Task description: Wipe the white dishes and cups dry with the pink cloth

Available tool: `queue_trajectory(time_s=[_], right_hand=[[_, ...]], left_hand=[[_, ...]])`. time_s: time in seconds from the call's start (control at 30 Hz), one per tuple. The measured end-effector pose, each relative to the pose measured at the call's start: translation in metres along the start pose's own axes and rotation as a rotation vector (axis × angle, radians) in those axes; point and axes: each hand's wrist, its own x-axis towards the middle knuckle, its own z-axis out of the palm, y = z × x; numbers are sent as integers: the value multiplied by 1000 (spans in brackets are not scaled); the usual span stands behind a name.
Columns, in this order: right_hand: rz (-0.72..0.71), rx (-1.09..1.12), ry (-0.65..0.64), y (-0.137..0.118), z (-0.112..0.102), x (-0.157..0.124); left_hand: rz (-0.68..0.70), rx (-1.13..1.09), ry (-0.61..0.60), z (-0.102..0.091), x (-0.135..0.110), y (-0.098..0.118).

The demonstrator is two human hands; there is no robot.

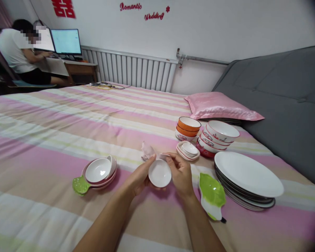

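Note:
My left hand cups a small white round dish from below and the left, above the striped bedspread. My right hand grips the dish's right rim, and its fingers pinch a crumpled pale pink tissue that sticks up behind the dish. To the left lies a green leaf-shaped plate bearing a stack of pinkish plates and a white bowl. Just right of my right wrist rests a green and white leaf-shaped dish.
At the right stand a stack of large white plates, red-patterned bowls, orange bowls and small saucers. A pink pillow lies by a grey headboard. A person sits at a desk with monitors at the far left.

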Motion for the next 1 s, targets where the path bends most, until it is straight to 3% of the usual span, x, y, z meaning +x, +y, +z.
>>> queue_trajectory(time_s=[0.17, 0.37, 0.67, 1.0], right_hand=[[47, 99, -89, -3, -3, -1], [-68, -81, -222, -9, -5, -2], [-25, -148, -95, -5, -1, -2], [13, -121, -130, 0, -1, -2]], left_hand=[[-19, -15, -45, -2, 2, -2], [44, -58, -9, -2, 6, -3], [68, -17, -57, -1, 6, -7], [124, 170, -30, 2, 2, -6]])
